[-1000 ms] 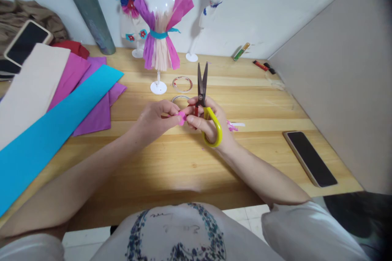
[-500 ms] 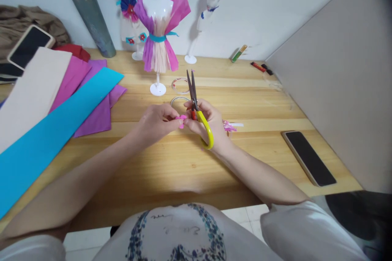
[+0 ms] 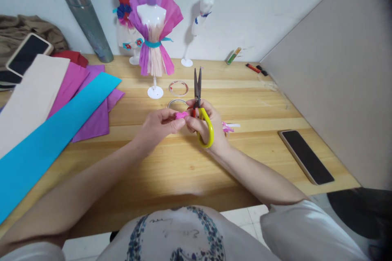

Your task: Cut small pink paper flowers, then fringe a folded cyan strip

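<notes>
PLACE: craft corner, home or workshop unclear | wooden table (image 3: 183, 171) against white wall (image 3: 260, 0) | dressed miniature mannequin (image 3: 152, 15), coloured sheets (image 3: 64, 126), scissors (image 3: 210, 128)

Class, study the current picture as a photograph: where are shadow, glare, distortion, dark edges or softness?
In the head view, a soft shadow lies on the wall left of the white figurine; the flask has a sheen near its top and tilts outward, probably lens distortion; the top right corner is dark; the pink piece in the left hand looks soft.
</notes>
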Tool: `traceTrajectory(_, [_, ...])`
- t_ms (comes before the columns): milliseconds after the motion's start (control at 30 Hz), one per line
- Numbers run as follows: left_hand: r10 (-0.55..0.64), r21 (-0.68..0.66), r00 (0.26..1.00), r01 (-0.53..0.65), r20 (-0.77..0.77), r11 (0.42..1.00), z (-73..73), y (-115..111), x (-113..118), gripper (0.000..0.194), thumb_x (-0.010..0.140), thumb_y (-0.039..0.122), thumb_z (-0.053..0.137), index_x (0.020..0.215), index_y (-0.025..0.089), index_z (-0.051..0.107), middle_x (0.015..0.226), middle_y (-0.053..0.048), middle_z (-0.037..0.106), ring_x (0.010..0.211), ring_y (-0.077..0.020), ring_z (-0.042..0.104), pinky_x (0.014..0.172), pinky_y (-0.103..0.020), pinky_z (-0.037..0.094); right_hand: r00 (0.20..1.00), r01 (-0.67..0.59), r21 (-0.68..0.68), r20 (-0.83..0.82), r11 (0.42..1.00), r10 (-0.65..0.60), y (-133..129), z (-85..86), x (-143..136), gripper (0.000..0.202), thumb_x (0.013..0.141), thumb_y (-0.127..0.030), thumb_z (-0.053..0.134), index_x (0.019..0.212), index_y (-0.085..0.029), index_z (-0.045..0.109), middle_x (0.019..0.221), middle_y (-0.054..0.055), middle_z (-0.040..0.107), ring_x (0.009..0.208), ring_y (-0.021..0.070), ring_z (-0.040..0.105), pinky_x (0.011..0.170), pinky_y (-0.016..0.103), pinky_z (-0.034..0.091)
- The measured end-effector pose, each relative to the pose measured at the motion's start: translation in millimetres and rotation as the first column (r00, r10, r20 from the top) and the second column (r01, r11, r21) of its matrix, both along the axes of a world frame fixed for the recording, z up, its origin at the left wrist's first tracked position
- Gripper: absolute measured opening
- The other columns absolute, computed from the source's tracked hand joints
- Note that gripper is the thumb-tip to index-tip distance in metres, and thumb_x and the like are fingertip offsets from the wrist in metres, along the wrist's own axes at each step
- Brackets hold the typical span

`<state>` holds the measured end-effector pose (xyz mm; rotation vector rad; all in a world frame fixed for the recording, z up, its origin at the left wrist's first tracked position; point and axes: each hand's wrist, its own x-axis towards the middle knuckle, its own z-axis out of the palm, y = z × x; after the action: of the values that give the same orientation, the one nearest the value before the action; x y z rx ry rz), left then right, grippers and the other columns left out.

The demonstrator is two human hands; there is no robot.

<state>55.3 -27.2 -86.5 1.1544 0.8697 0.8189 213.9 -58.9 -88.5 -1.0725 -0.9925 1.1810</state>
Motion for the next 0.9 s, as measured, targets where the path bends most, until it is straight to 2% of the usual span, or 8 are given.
traceTrajectory(67, [0.069, 0.027, 0.997, -0.07, 0.035, 0.997, 3.3, -5.5, 4.1, 0.03, 0.061, 0.04, 0.091, 0.073, 0.019, 0.074, 0.071, -0.002, 0.074, 0.068, -0.0161, 0.068, 0.068, -0.028, 0.055, 0.999, -0.005, -0.012, -0.033, 1.0, 0.004, 0.0, -1.4, -1.1, 0.047, 0.065, -0.03, 0.088, 0.101, -0.023, 0.058, 0.065, -0.009, 0.054, 0.052, 0.008, 0.045, 0.049, 0.024, 0.034])
traceTrajectory(333, [0.122, -0.022, 0.993, -0.122, -0.002, 0.992, 12.0, -8.8, 5.5, 0.014, 0.065, 0.026, 0.081, 0.064, 0.018, 0.07, 0.062, 0.001, 0.071, 0.061, -0.0123, 0.066, 0.065, -0.026, 0.055, 0.994, -0.061, -0.036, -0.093, 0.997, 0.058, -1.2, -6.6, -4.9, 0.049, 0.067, -0.034, 0.089, 0.104, -0.022, 0.059, 0.062, -0.01, 0.054, 0.046, 0.0062, 0.042, 0.045, 0.022, 0.031])
traceTrajectory(467, [0.106, -0.085, 0.994, -0.104, 0.02, 0.991, 17.4, -2.3, 0.3, 0.015, 0.062, 0.025, 0.082, 0.062, 0.018, 0.069, 0.062, -0.001, 0.071, 0.061, -0.0123, 0.065, 0.064, -0.026, 0.053, 0.994, -0.108, -0.015, -0.03, 0.994, 0.107, 0.5, -0.5, 3.2, 0.048, 0.073, -0.046, 0.085, 0.105, -0.022, 0.06, 0.068, -0.007, 0.056, 0.048, 0.0078, 0.046, 0.047, 0.024, 0.036])
traceTrajectory(533, [0.108, -0.103, 0.994, -0.104, 0.029, 0.989, 23.0, 1.0, -3.6, 0.016, 0.06, 0.025, 0.083, 0.061, 0.018, 0.068, 0.062, -0.001, 0.071, 0.063, -0.0132, 0.065, 0.065, -0.027, 0.054, 0.983, -0.181, -0.006, 0.041, 0.984, 0.181, 2.3, 4.8, 12.3, 0.053, 0.074, -0.058, 0.084, 0.106, -0.022, 0.06, 0.078, -0.003, 0.061, 0.054, 0.0095, 0.051, 0.051, 0.025, 0.04])
traceTrajectory(633, [0.112, -0.079, 0.992, -0.107, 0.053, 0.991, 31.6, 4.5, -9.6, 0.015, 0.06, 0.023, 0.083, 0.061, 0.018, 0.069, 0.065, -0.002, 0.071, 0.066, -0.0146, 0.066, 0.068, -0.029, 0.055, 0.915, -0.366, 0.017, 0.189, 0.93, 0.357, 3.4, 12.5, 28.0, 0.059, 0.08, -0.074, 0.072, 0.105, -0.022, 0.063, 0.088, 0.003, 0.065, 0.064, 0.0141, 0.056, 0.059, 0.03, 0.046])
traceTrajectory(700, [0.12, -0.059, 0.991, -0.116, 0.06, 0.991, 35.5, 5.8, -12.6, 0.014, 0.06, 0.023, 0.083, 0.063, 0.017, 0.071, 0.066, -0.003, 0.072, 0.068, -0.0153, 0.067, 0.07, -0.03, 0.056, 0.858, -0.451, 0.022, 0.288, 0.892, 0.426, 2.4, 16.4, 36.1, 0.054, 0.088, -0.071, 0.066, 0.11, -0.023, 0.066, 0.093, 0.005, 0.065, 0.07, 0.0167, 0.057, 0.065, 0.032, 0.048])
traceTrajectory(900, [0.126, -0.015, 0.99, -0.125, 0.06, 0.992, 39.3, 7.5, -15.0, 0.014, 0.064, 0.027, 0.082, 0.064, 0.016, 0.074, 0.064, -0.003, 0.071, 0.064, -0.0153, 0.067, 0.077, -0.034, 0.058, 0.726, -0.563, 0.026, 0.494, 0.826, 0.479, -2.3, 24.5, 36.8, 0.052, 0.096, -0.07, 0.055, 0.108, -0.022, 0.067, 0.083, 0.003, 0.059, 0.072, 0.0183, 0.054, 0.066, 0.032, 0.044])
